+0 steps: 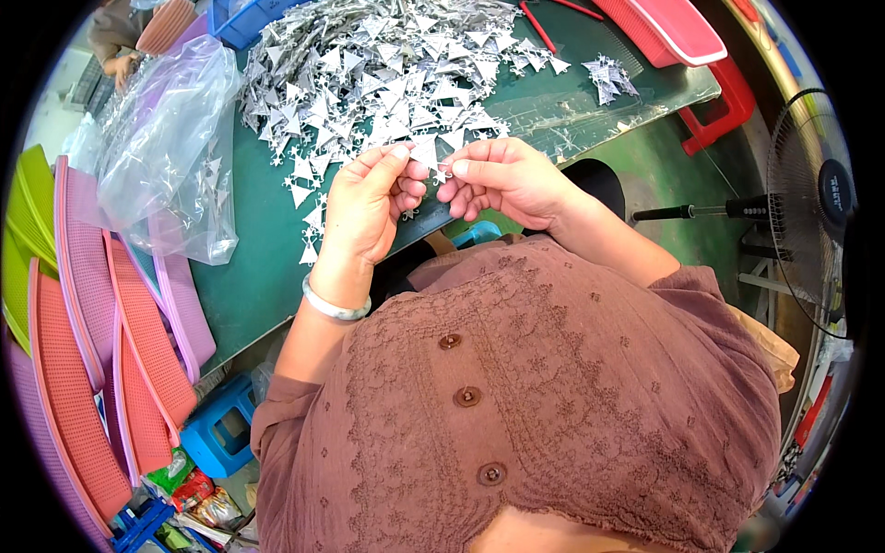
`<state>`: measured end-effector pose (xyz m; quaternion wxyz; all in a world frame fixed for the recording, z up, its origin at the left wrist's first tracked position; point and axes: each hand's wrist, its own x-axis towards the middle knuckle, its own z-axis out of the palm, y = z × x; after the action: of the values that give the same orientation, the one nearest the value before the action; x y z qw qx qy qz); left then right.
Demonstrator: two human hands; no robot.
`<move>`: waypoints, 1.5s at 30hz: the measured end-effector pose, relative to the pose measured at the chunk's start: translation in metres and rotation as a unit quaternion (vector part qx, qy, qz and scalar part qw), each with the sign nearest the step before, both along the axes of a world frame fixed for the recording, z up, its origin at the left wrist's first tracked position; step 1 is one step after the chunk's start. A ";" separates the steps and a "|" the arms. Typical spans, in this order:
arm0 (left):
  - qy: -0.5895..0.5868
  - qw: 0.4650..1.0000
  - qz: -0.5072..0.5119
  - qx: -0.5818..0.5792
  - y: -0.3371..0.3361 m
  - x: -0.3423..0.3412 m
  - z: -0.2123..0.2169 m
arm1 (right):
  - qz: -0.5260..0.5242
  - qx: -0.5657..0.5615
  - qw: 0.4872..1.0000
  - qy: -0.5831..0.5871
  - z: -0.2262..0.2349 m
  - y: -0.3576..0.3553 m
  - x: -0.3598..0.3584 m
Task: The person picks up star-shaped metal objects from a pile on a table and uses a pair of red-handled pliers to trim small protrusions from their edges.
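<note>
My left hand (367, 201), with a pale bangle at its wrist, pinches a flat silvery triangular metal piece (425, 152) between thumb and fingertips. From the other side my right hand (507, 177) closes thumb and forefinger on the small branched end of that same piece. Both hands are held over the near edge of the green table (244, 300), close to my body. Just beyond them spreads a large heap of similar metal pieces (378, 78), with several loose ones trailing toward my left wrist. A small separate cluster of metal pieces (608, 79) lies at the right.
A clear plastic bag (171, 152) and stacked coloured plastic baskets (83, 369) crowd the left. Beyond the heap are a blue bin (247, 23) and a red basket (664, 32). A black fan (811, 203) stands right. Another person's hand (120, 70) shows far left.
</note>
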<state>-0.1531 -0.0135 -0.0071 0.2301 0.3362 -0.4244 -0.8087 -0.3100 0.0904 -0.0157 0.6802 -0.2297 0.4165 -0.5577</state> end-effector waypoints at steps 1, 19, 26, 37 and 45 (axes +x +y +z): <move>0.002 1.000 0.001 0.005 0.000 0.000 0.000 | 0.001 0.003 1.000 0.003 0.001 0.000 0.001; 0.128 0.991 0.015 0.037 0.002 -0.004 -0.008 | -0.034 -0.061 0.998 -0.009 -0.008 -0.008 0.010; 0.226 0.962 0.015 0.153 0.003 -0.003 -0.002 | -0.059 -0.073 0.994 0.056 -0.001 -0.009 0.020; 0.217 0.970 0.026 0.106 -0.001 -0.003 -0.001 | 0.004 -0.017 0.999 0.051 0.001 -0.005 0.018; 0.202 0.977 0.002 0.069 0.004 -0.009 0.001 | -0.005 -0.006 0.998 0.061 0.005 -0.003 0.016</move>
<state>-0.1626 -0.0090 -0.0064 0.2890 0.1815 -0.3117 -0.8868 -0.2943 0.0876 -0.0111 0.6494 -0.2655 0.4555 -0.5481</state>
